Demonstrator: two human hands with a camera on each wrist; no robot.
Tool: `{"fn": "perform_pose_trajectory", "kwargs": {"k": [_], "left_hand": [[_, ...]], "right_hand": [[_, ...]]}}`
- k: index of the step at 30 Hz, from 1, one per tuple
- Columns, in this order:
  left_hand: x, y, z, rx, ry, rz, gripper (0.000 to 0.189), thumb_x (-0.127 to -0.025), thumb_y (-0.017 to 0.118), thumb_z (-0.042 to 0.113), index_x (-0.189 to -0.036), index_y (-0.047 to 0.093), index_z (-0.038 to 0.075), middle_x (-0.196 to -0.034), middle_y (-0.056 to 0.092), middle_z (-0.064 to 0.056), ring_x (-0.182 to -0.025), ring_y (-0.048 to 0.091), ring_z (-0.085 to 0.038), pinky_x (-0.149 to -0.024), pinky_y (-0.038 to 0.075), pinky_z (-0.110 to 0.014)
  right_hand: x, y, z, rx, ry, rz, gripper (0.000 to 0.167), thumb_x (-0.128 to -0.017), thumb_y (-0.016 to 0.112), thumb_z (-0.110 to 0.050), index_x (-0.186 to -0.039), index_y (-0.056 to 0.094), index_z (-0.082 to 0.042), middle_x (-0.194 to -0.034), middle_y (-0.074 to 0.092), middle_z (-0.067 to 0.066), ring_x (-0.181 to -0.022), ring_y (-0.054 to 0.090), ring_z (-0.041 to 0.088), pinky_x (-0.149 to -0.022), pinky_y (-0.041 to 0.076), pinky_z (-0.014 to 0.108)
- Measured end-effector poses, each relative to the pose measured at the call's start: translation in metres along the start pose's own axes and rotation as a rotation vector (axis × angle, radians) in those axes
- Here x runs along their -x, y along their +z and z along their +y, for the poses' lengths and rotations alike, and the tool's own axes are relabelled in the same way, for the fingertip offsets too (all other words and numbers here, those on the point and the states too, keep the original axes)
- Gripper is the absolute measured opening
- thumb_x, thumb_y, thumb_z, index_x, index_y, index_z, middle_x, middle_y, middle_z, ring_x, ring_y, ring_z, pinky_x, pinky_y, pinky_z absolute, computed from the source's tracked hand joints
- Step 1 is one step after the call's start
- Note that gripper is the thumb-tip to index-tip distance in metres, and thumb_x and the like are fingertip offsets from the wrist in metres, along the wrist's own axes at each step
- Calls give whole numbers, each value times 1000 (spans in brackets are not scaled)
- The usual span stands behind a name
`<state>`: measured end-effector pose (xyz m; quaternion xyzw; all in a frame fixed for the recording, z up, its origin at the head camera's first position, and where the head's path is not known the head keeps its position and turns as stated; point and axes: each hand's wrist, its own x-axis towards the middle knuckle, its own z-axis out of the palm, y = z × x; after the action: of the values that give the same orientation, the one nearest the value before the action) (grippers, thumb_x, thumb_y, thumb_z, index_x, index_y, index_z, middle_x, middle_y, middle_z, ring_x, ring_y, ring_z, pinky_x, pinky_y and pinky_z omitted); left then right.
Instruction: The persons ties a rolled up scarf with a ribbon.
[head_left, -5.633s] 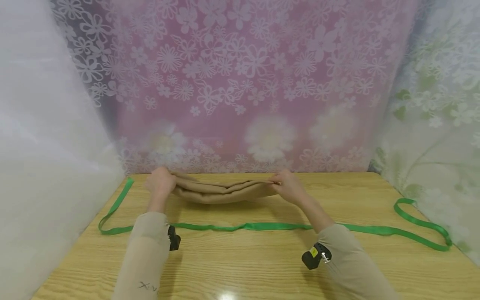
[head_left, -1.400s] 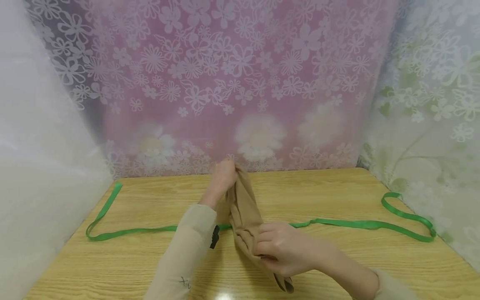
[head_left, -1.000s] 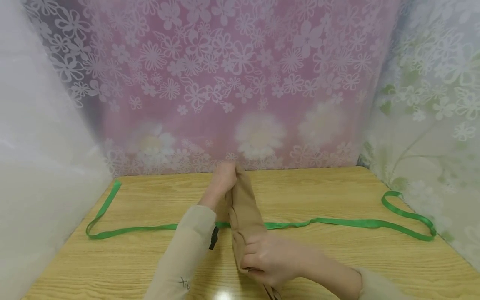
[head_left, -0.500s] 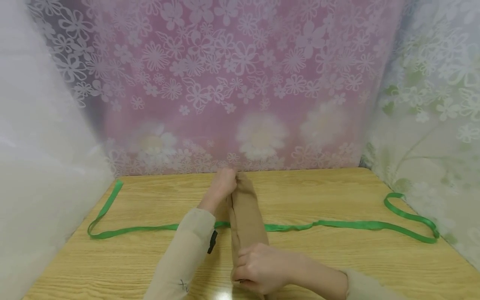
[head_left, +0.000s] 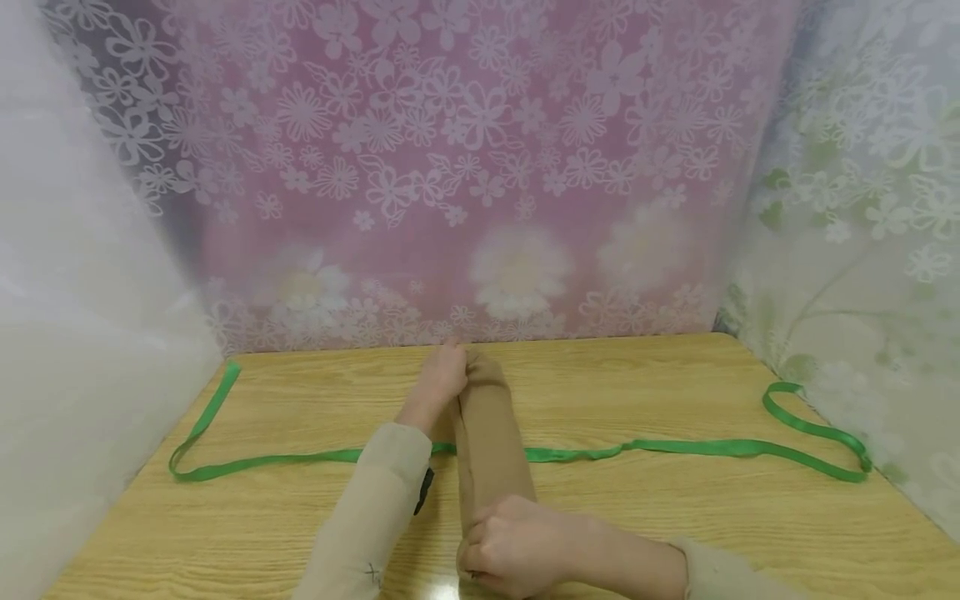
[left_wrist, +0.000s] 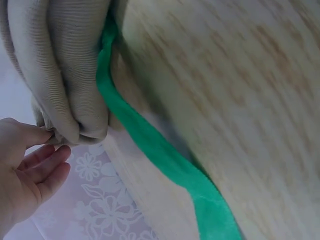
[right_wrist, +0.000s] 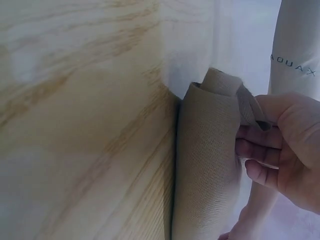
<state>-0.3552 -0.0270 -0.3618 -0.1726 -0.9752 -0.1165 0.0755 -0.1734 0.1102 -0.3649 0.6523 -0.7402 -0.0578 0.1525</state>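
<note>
A brown folded cloth (head_left: pixel 495 442) forms a long strip pointing away from me across the table, lying over a green ribbon (head_left: pixel 697 448). My left hand (head_left: pixel 444 375) pinches its far end; in the left wrist view the thumb and index finger of that hand (left_wrist: pixel 25 170) hold a corner of the thick layers. At the near end my right hand (head_left: pixel 517 546) grips the cloth. The right wrist view shows the right hand (right_wrist: pixel 290 145) pinching a loose flap at the end of the cloth (right_wrist: pixel 205 160), its other fingers against the side.
The ribbon runs crosswise over the wooden table (head_left: pixel 637 517), bending back at the left and looping at the right edge. A flowered pink curtain (head_left: pixel 480 167) hangs behind the table, with pale sheets at both sides. A black wrist camera (head_left: pixel 424 492) sits under the left sleeve.
The cloth, earlier held crosswise behind the ribbon, has been turned lengthwise and lowered across it. Lately my right hand has moved down and slightly left; the left hand has sunk a little.
</note>
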Motion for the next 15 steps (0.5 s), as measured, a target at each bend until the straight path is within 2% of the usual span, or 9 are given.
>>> {"fn": "perform_pose_trajectory", "kwargs": {"k": [3,6,10,15], "left_hand": [[1,3,-1,-26,4,-14,6,-85,61,-2,-83,66,-4,-116,57,-19,-92,61,-28,-74,52,-28],[2,4,-1,-49,5,-45,9,-87,60,0,-79,64,-1,-102,60,-17,-75,58,-22,-61,49,-26],[4,6,-1,-101,8,-78,12,-88,60,4,-77,64,2,-95,58,-14,-69,53,-20,-58,46,-27],[1,12,-2,-145,6,-73,9,-88,60,6,-81,66,3,-84,60,-9,-63,50,-17,-55,45,-27]], "right_hand": [[0,-1,-1,-7,5,-19,7,-81,69,-27,-76,63,-26,-78,63,-17,-69,50,-3,-54,33,5],[0,-2,-1,-17,8,-37,6,-81,69,-27,-78,64,-26,-79,63,-17,-68,49,-4,-55,32,5],[0,-4,-1,-24,7,-53,3,-82,69,-27,-82,67,-25,-83,65,-17,-72,51,-4,-59,35,4],[-1,-3,-2,-3,6,-44,6,-82,69,-28,-78,65,-26,-78,63,-17,-70,50,-4,-57,34,6]]}}
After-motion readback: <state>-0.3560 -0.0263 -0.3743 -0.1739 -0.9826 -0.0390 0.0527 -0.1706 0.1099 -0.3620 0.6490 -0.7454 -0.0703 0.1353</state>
